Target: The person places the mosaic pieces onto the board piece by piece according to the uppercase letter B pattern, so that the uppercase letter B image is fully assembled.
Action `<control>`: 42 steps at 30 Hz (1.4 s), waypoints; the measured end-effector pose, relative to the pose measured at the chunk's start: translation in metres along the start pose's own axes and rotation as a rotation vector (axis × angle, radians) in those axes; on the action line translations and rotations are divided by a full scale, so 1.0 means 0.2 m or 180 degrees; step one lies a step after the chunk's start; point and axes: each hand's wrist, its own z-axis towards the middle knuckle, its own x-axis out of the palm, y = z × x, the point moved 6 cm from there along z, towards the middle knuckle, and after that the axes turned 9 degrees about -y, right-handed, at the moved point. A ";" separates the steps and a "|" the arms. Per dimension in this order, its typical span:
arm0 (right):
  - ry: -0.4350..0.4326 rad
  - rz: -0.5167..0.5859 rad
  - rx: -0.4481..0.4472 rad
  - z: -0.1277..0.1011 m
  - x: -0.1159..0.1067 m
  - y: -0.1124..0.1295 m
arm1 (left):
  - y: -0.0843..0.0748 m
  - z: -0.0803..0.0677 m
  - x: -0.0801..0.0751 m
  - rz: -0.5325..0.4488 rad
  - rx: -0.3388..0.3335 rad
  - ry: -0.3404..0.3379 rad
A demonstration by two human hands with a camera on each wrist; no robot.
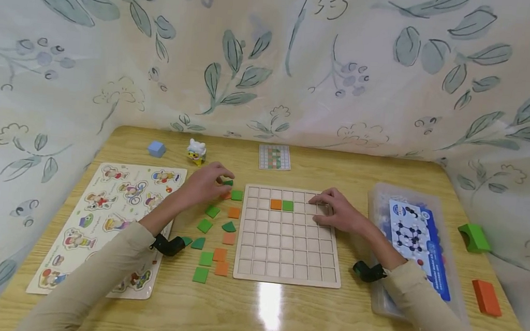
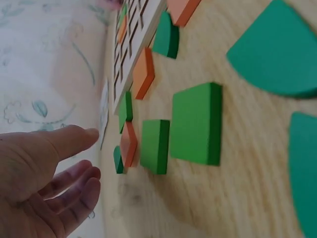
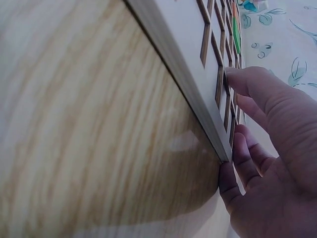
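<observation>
My left hand (image 1: 204, 182) hovers over loose tiles beside the board's far left corner. In the left wrist view its thumb and fingers are apart with nothing between them. Near it lie a green square tile (image 1: 236, 195), an orange square tile (image 1: 234, 213) and a dark green quarter-round tile (image 1: 229, 227). The wooden grid board (image 1: 287, 277) holds one orange tile (image 1: 276, 204) and one green tile (image 1: 288, 206) side by side in an upper row. My right hand (image 1: 340, 211) rests on the board's far right corner, fingers loosely bent over its edge, holding nothing.
A small patterned card (image 1: 285, 159) lies behind the board. Left stand a picture puzzle board (image 1: 88, 214), a blue block (image 1: 156, 149) and a small figurine (image 1: 196, 151). Right are a clear plastic box (image 1: 378, 299), a green arch block (image 1: 474, 238) and a red block (image 1: 486, 298).
</observation>
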 end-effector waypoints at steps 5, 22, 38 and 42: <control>-0.0011 0.0007 -0.0024 -0.01 0.00 0.00 | 0.01 0.02 0.00 0.0148 0.0041 0.0196; -0.0017 0.0006 -0.0035 0.00 0.00 0.01 | 0.03 0.07 0.03 0.0278 0.0794 0.0639; -0.0002 0.0015 -0.0079 0.00 -0.01 -0.01 | 0.07 0.10 0.03 0.0423 0.0530 0.0643; 0.0001 0.0012 -0.0083 0.00 0.00 -0.01 | 0.08 0.10 0.03 0.0588 0.0538 0.0640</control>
